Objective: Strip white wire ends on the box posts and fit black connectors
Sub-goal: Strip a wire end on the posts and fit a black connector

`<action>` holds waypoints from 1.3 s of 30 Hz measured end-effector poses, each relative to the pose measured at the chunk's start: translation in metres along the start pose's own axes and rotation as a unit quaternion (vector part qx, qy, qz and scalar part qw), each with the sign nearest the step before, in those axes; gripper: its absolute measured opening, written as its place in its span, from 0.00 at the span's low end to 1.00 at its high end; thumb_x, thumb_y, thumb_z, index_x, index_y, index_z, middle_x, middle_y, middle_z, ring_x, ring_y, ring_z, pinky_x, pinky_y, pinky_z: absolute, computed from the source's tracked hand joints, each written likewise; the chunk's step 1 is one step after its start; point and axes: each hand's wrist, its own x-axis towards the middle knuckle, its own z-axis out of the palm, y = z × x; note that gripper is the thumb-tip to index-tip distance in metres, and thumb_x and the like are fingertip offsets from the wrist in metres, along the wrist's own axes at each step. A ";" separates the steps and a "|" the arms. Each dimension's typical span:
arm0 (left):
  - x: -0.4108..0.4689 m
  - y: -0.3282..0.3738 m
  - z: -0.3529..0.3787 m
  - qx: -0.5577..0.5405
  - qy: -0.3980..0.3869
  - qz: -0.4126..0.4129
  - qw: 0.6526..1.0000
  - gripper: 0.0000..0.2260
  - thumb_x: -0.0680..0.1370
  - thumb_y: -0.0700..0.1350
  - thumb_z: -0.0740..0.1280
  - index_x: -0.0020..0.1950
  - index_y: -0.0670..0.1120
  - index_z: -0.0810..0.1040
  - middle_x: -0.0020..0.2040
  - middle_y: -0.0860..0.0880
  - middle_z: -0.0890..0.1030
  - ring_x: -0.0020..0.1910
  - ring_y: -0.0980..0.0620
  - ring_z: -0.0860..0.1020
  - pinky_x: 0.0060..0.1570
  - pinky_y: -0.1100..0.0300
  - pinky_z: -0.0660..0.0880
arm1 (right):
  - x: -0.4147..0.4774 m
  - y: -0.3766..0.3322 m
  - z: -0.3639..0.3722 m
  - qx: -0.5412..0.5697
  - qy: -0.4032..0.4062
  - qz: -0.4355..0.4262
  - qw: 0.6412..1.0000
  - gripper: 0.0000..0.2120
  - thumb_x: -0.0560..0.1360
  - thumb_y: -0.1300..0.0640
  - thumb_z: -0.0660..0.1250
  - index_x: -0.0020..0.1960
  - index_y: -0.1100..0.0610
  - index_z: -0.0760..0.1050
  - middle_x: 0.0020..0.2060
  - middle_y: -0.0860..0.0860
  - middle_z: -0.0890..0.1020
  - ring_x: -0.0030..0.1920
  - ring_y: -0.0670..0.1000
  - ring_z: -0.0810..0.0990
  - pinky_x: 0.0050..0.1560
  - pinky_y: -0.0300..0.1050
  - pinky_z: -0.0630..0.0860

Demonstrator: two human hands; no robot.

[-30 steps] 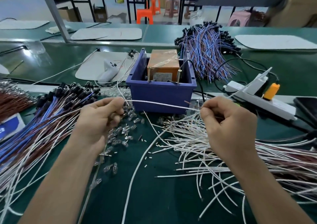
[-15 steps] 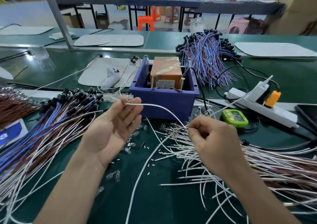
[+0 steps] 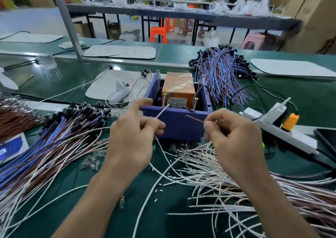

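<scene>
My left hand [image 3: 134,134] pinches a white wire [image 3: 162,111] whose tip reaches the left brass post [image 3: 164,99] of the purple box [image 3: 178,123]. My right hand [image 3: 234,137] pinches a brown wire end [image 3: 194,118] that points left, short of the right brass post [image 3: 195,103]. An orange block [image 3: 179,88] wrapped in tape sits inside the box. Loose white wires [image 3: 205,174] lie in a heap under my right hand. Finished wires with black connectors [image 3: 80,114] are piled at the left.
A second bundle of blue and brown wires [image 3: 223,73] lies behind the box. A white power strip with an orange plug [image 3: 289,123] is at the right. A white glue gun [image 3: 120,92] rests on a white mat. Small clear bulbs [image 3: 92,161] are scattered on the green belt.
Both hands rose toward the box. The left hand brought the white wire's tip up to the left post. The right hand now pinches a brown wire end pointing at the box.
</scene>
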 end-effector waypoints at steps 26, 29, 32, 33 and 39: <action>0.063 0.034 -0.032 0.162 -0.143 -0.086 0.973 0.06 0.80 0.42 0.68 0.43 0.49 0.81 0.33 0.53 0.86 0.31 0.55 0.84 0.35 0.59 0.74 | 0.048 -0.003 -0.010 -0.029 -0.026 -0.020 0.999 0.08 0.73 0.57 0.76 0.37 0.48 0.84 0.26 0.43 0.82 0.26 0.46 0.79 0.29 0.36 0.73; 0.062 0.034 -0.032 0.160 -0.137 -0.087 0.974 0.07 0.81 0.42 0.68 0.43 0.49 0.81 0.32 0.53 0.86 0.30 0.56 0.84 0.33 0.61 0.72 | 0.047 -0.002 -0.009 -0.027 -0.029 -0.020 0.999 0.08 0.73 0.57 0.76 0.36 0.48 0.84 0.26 0.43 0.82 0.26 0.46 0.79 0.29 0.37 0.74; 0.062 0.034 -0.029 0.169 -0.129 -0.083 0.974 0.07 0.81 0.42 0.67 0.44 0.50 0.80 0.32 0.54 0.85 0.29 0.57 0.83 0.31 0.61 0.72 | 0.047 -0.001 -0.008 -0.029 -0.031 -0.019 0.999 0.07 0.72 0.57 0.76 0.37 0.48 0.84 0.26 0.44 0.82 0.26 0.47 0.79 0.29 0.39 0.74; 0.062 0.034 -0.028 0.171 -0.128 -0.081 0.973 0.07 0.81 0.42 0.67 0.44 0.50 0.80 0.32 0.54 0.85 0.29 0.57 0.83 0.30 0.61 0.72 | 0.047 -0.001 -0.008 -0.030 -0.031 -0.019 0.999 0.07 0.72 0.57 0.76 0.37 0.48 0.84 0.26 0.44 0.82 0.26 0.47 0.79 0.29 0.38 0.74; 0.062 0.032 -0.028 0.184 -0.133 -0.073 0.971 0.07 0.81 0.43 0.66 0.44 0.50 0.79 0.31 0.55 0.85 0.29 0.56 0.82 0.29 0.64 0.70 | 0.047 -0.002 -0.011 -0.034 -0.021 -0.010 0.999 0.08 0.72 0.56 0.76 0.35 0.48 0.84 0.26 0.45 0.81 0.27 0.48 0.78 0.30 0.40 0.73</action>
